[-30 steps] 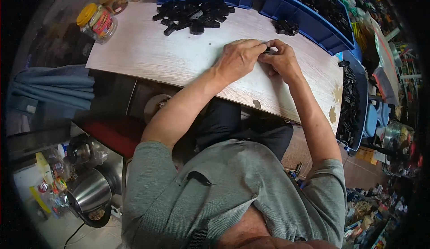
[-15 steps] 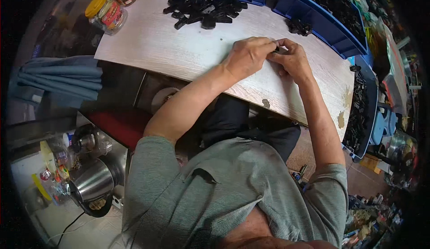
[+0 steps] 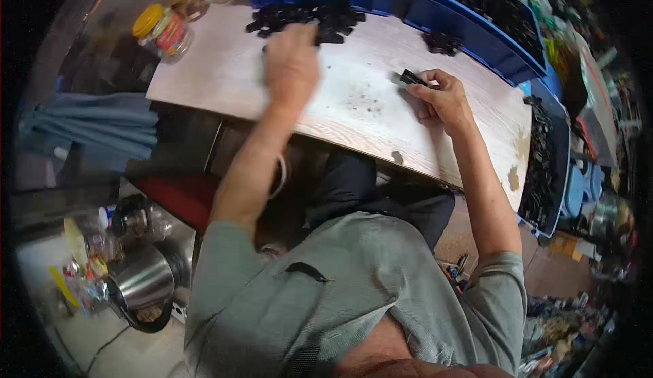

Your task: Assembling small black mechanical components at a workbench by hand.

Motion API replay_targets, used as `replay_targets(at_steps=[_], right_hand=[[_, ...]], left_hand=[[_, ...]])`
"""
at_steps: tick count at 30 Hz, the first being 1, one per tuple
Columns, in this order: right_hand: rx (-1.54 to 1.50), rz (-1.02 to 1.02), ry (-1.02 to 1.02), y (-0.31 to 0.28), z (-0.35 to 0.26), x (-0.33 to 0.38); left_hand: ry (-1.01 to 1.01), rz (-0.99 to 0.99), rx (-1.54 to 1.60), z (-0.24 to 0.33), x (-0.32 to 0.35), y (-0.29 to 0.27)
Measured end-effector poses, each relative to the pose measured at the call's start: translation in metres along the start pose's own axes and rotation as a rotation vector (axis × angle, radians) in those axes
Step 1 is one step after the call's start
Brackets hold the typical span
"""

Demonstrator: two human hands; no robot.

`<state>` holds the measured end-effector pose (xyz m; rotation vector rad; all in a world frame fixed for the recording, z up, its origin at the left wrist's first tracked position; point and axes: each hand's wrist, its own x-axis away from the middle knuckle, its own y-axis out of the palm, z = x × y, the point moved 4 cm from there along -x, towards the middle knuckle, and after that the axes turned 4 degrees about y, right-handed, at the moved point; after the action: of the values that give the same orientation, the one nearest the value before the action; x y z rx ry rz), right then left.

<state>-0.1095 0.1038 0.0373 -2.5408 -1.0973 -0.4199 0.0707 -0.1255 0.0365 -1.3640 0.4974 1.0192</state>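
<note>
Over the right part of the pale wood-grain tabletop, my right hand pinches a small black plastic part between thumb and fingers. One end of that part sticks out to the left. My left hand, smeared by motion, is at the near edge of a pile of black parts toward the back of the table. Its fingers cannot be made out. A smaller cluster of black parts lies beyond my right hand, beside a blue bin.
Blue bins line the back, one full of black parts. Another blue bin of black parts stands off the table's right end. Jars, one yellow-lidded, sit at the back left. A steel pot is at lower left.
My left hand has left my right hand and swung left to the pile. My right hand stays nearly in place, the black part now showing in its fingers.
</note>
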Motion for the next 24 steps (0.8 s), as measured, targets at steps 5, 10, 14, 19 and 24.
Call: replay_targets(at_steps=[5, 10, 14, 19, 24], right_hand=[[-0.171, 0.14, 0.038, -0.051, 0.014, -0.001], [-0.39, 0.478, -0.079, -0.149, 0.037, -0.015], [-0.387, 0.678, -0.152, -0.189, 0.048, -0.028], [-0.239, 0.556, -0.082, -0.149, 0.027, -0.041], [-0.17, 0.492, -0.079, -0.104, 0.001, -0.063]], left_hand=[[0.013, -0.112, -0.288, -0.064, 0.008, -0.018], [-0.052, -0.247, -0.205, -0.053, 0.016, -0.024], [-0.051, -0.303, -0.021, -0.036, 0.019, -0.027], [-0.051, -0.286, -0.023, -0.031, 0.01, -0.022], [-0.201, -0.389, -0.034, -0.035, 0.006, -0.017]])
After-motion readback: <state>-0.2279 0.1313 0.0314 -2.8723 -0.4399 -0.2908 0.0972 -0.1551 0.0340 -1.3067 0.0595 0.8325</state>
